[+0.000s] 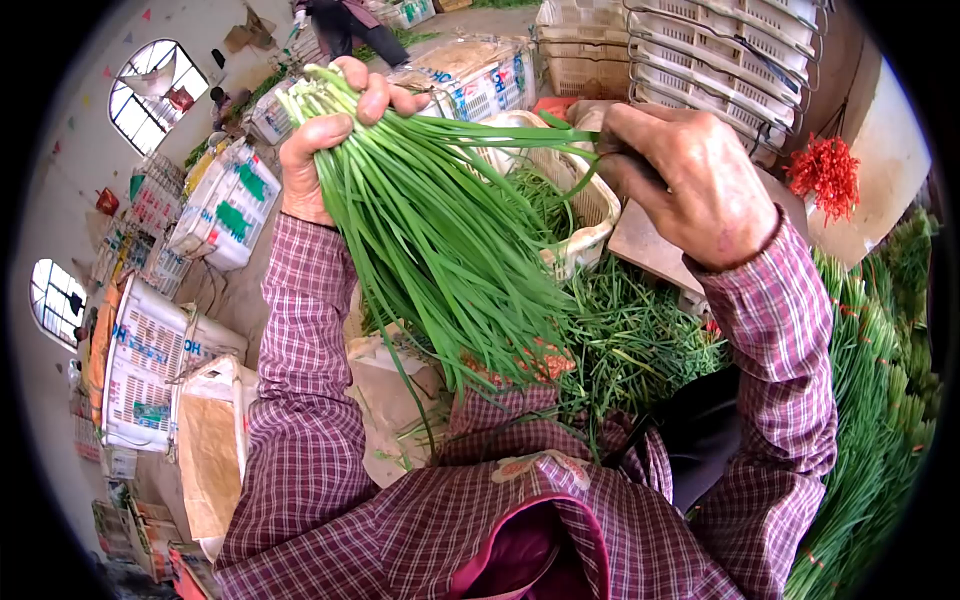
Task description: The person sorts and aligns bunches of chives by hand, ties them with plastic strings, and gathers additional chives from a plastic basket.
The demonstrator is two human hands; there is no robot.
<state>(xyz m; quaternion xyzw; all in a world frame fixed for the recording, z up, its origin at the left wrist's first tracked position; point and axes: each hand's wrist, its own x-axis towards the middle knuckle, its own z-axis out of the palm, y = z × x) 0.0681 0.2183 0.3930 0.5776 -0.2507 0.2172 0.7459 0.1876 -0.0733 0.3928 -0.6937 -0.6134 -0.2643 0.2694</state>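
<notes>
A green leafy bunch (440, 240) is being gripped by the curled left hand (318, 140); leaves (510, 134) are being pinched by the right hand (690, 175).

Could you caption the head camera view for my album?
Left hand grips a bunch of green stalks; right hand pinches a few leaves.

Purple-and-white plaid sleeves (775, 335) at left and right of the frame, matching top (400, 520) along the bottom, magenta lining (520, 552) at bottom centre, bare hands (695, 180) above
</notes>
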